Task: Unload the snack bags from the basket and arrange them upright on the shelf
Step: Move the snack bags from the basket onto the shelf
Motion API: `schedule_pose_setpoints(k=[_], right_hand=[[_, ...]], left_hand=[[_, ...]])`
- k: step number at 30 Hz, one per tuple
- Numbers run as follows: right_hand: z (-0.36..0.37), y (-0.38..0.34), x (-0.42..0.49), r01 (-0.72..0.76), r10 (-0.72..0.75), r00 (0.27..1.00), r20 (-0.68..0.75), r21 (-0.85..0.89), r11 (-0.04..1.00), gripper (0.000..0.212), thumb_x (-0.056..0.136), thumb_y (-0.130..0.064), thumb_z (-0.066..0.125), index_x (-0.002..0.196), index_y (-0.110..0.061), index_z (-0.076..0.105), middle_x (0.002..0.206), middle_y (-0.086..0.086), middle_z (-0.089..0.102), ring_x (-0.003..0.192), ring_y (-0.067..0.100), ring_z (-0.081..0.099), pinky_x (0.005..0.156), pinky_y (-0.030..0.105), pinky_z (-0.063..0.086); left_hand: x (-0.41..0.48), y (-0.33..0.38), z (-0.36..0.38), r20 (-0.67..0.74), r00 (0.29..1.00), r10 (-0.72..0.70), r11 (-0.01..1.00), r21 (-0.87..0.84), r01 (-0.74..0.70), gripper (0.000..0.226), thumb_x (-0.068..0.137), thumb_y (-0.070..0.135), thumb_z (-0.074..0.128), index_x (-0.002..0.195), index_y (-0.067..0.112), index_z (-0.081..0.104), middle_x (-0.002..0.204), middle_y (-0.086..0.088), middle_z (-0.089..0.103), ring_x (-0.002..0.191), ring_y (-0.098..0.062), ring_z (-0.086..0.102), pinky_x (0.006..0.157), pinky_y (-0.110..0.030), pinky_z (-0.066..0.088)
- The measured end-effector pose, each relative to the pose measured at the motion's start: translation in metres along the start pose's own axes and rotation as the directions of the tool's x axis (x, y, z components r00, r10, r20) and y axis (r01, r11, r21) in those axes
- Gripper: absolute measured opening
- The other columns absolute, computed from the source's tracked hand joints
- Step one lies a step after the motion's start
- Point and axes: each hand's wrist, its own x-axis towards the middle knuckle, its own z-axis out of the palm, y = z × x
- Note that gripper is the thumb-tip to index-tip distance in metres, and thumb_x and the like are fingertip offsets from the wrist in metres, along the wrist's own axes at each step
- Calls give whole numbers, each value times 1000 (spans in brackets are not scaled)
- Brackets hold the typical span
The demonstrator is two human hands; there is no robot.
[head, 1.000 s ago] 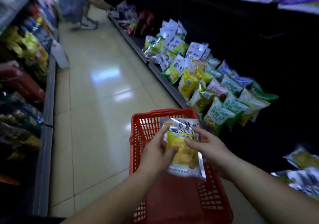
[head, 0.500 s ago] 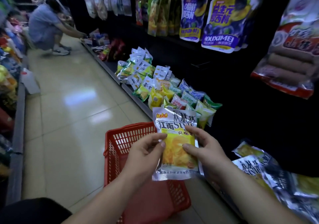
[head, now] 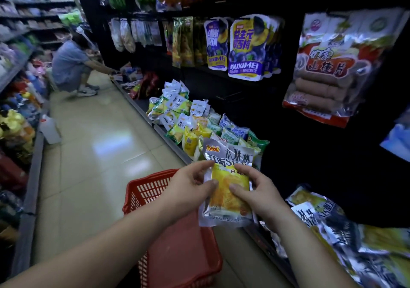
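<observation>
gripping a yellow and silver snack bag upright between both hands, left hand pinching its left edge with thumb and fingers, right hand curled round its right edge. held above the far right side of the red basket, basket low beside the bottom shelf. more bags heaped on that shelf just beyond, some leaning, perhaps some lying flat. farther down the aisle, a crouching person reaching toward the shelf
</observation>
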Motion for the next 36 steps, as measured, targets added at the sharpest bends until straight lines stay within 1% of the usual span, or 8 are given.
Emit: schedule_pose_setpoints(k=[4,7,10,14,19,24,28,36], right_hand=[[-21,-8,0,69,-122,976,-180,-278,958,52,82,-16,82,126,-37,66,128,-5,60,111,16,64,92,42,58],[-33,-9,-2,75,-178,949,-261,-361,930,56,81,-20,82,126,-45,63,119,-8,54,107,16,62,93,46,56],[-51,-6,-14,46,-158,944,-289,-358,933,54,81,-22,82,122,-53,62,117,-10,53,100,22,66,82,49,60],[-80,0,-38,-35,-86,936,-340,-336,941,51,82,-24,82,120,-51,63,131,-8,56,113,22,64,92,48,58],[-98,2,-51,-87,-66,914,-400,-353,932,52,83,-25,82,126,-48,63,134,-13,56,119,17,60,97,47,55],[-90,7,-56,-102,-66,917,-393,-390,915,54,84,-26,81,128,-50,60,138,-12,50,125,14,55,95,47,57],[-92,14,-58,-201,34,921,-387,-401,894,51,87,-19,79,129,-42,63,136,-6,54,113,12,62,90,36,60],[-146,29,-32,-362,182,897,-404,-431,826,62,90,-16,75,143,-36,52,139,-11,50,88,-1,59,60,5,46]], left_hand=[[22,24,22,231,970,-68,979,204,20,79,77,24,80,147,37,44,119,5,70,90,-6,74,84,-31,62],[25,41,37,320,945,-63,958,284,-32,85,82,19,80,152,34,36,113,7,66,84,-6,71,80,-24,61],[20,49,49,344,939,-29,969,239,-57,83,84,16,80,153,33,36,102,14,61,87,-7,70,82,-24,60],[15,46,72,440,897,-31,995,102,-16,84,85,7,78,154,28,35,110,0,71,97,-17,74,91,-40,60],[20,36,93,525,849,59,996,29,-88,77,91,6,72,154,30,36,110,12,64,84,5,71,72,-15,56],[30,8,96,532,842,93,993,15,-118,70,92,11,72,151,33,41,96,4,69,77,-2,71,74,-25,60],[59,-8,104,567,815,118,987,25,-160,57,93,14,70,143,35,49,79,12,63,63,3,65,61,-15,50],[108,-10,161,716,697,43,976,119,-182,75,87,16,77,151,34,40,122,6,67,101,-10,70,87,-28,59]])
